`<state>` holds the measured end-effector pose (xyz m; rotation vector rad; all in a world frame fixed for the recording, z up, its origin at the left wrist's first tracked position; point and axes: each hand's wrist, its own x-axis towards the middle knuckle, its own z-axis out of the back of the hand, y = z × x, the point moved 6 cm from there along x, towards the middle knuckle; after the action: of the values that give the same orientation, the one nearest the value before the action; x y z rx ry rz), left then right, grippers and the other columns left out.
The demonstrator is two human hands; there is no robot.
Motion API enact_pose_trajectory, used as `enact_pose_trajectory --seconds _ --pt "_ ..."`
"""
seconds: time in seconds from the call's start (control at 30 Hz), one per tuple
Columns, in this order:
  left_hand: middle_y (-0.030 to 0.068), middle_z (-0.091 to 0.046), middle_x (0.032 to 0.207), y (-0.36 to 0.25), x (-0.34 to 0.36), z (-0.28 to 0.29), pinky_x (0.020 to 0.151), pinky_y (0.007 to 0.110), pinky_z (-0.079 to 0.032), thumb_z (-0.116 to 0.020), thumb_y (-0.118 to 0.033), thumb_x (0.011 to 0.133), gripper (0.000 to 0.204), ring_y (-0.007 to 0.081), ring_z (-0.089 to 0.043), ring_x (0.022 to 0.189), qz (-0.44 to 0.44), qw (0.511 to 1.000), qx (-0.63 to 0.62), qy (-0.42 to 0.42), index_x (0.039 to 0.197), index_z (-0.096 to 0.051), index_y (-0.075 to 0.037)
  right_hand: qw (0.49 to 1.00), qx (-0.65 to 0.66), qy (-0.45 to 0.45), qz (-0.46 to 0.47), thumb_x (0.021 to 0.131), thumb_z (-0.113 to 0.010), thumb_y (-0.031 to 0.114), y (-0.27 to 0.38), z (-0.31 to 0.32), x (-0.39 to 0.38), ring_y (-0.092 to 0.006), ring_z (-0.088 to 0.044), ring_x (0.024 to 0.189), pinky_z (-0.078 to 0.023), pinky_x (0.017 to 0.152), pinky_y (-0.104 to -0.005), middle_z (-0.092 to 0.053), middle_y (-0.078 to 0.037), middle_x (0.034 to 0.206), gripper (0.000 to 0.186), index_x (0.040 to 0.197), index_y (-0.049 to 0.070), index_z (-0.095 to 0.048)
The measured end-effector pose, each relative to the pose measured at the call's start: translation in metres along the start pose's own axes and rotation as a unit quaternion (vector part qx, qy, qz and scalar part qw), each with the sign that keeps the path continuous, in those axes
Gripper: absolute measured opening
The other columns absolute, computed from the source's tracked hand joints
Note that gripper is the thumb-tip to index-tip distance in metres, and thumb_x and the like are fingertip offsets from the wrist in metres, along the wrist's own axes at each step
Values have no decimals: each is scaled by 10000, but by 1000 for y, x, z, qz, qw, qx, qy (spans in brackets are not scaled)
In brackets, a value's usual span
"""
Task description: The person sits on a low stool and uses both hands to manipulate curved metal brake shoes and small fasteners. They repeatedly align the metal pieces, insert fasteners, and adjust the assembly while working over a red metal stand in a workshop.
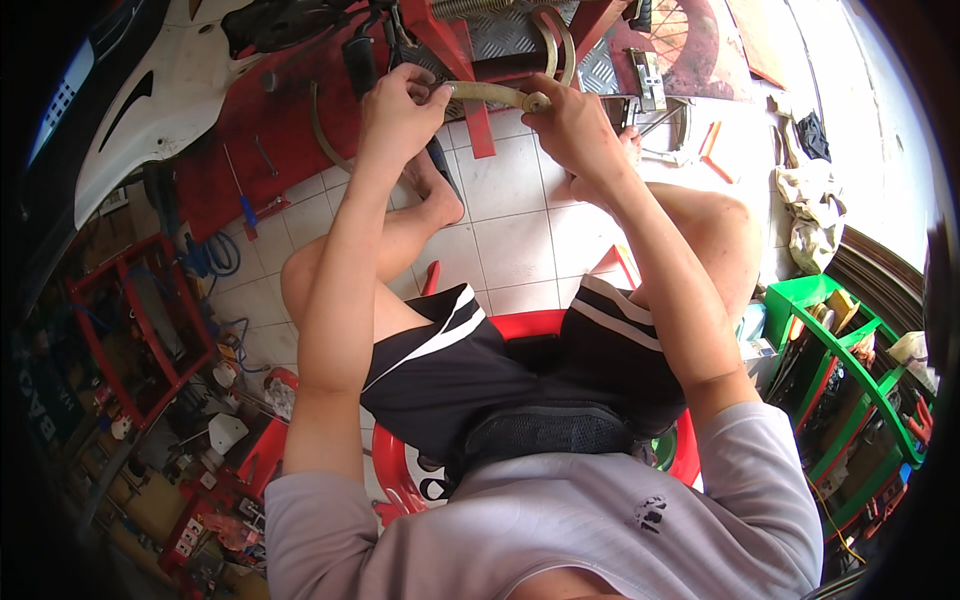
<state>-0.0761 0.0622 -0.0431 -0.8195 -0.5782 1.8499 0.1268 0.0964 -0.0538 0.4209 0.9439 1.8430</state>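
Observation:
Both hands are raised over the edge of a red platform, joined by a curved tan strip [487,92] with a round, holed end. My left hand [405,115] is closed at the strip's left end, thumb and fingers pinching near it. At the round end, my right hand [578,125] grips with bent fingers. Just beyond my hands, a curved tan loop [568,50] stands by the red metal frame [440,40]. Another curved strip [325,130] lies on the red platform [300,125] to the left. I cannot tell the strip's exact kind.
A screwdriver [241,190] and a wrench [265,157] lie on the platform at left. White vehicle bodywork [150,95] fills the upper left. A green tool rack [850,365] stands at right, a red rack [140,330] at left. I sit on a red plastic stool [395,470].

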Motion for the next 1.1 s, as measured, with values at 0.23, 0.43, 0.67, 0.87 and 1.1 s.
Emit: enact_pose_trajectory --seconds 0.23,0.43,0.67,0.87,1.1 --pt "65 -707 813 4 0 -6 577 222 -519 -643 -125 906 168 105 -670 698 62 991 -101 57 1003 -668 10 998 47 45 -3 887 -627 199 -1 -9 1 -431 -644 812 -501 713 -483 -672 -223 810 323 1148 53 -506" --pt "51 -701 799 1 -1 -3 570 213 -499 -658 -144 898 196 96 -649 662 56 990 -126 40 1026 -682 3 998 42 4 -51 895 -640 361 -11 -9 5 -376 -678 804 -506 737 -427 -668 -221 798 583 1300 -8 -440" --pt "-1 -689 818 1 9 0 627 222 -475 -656 -220 912 247 59 -610 724 -35 998 -38 -29 1053 -697 -22 981 84 41 -171 894 -561 422 -21 -20 4 -290 -682 782 -510 728 -378 -670 -181 753 531 1201 -11 -538" --pt "-6 -692 893 -2 6 -11 616 221 -460 -627 -268 939 255 61 -623 781 38 988 -151 25 1027 -695 -38 931 204 133 -273 870 -525 395 -28 -26 -3 -192 -544 633 -430 586 -316 -617 -116 717 433 1002 -10 -602" --pt "12 -697 905 -1 7 -15 619 234 -467 -611 -253 950 265 81 -643 813 46 985 -159 42 1085 -665 -31 871 324 159 -334 923 -480 301 -21 -41 -13 -76 -291 496 -251 448 -248 -450 13 656 215 927 91 -531"
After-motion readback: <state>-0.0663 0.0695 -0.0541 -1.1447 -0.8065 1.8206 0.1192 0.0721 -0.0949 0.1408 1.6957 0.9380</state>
